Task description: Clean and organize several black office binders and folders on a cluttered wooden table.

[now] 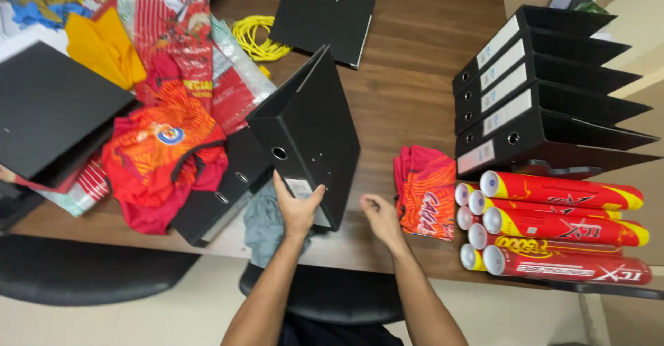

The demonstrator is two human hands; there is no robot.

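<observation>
My left hand (297,207) grips the lower spine end of a black lever-arch binder (311,124), which stands tilted on the wooden table (408,62). My right hand (379,218) hovers just right of it, loosely curled with nothing in it, near a folded red-and-orange jersey (425,190). Two more black binders (225,187) lie flat under and left of the held one. A grey cloth (263,225) hangs over the table's front edge below my left hand.
Several black binders (546,83) are stacked at the right, with red-and-yellow tubes (560,232) piled in front. Crumpled red jerseys (162,159), another binder (48,111), packaged clothes and a yellow cable (256,38) fill the left and back. A flat black folder (321,17) lies behind.
</observation>
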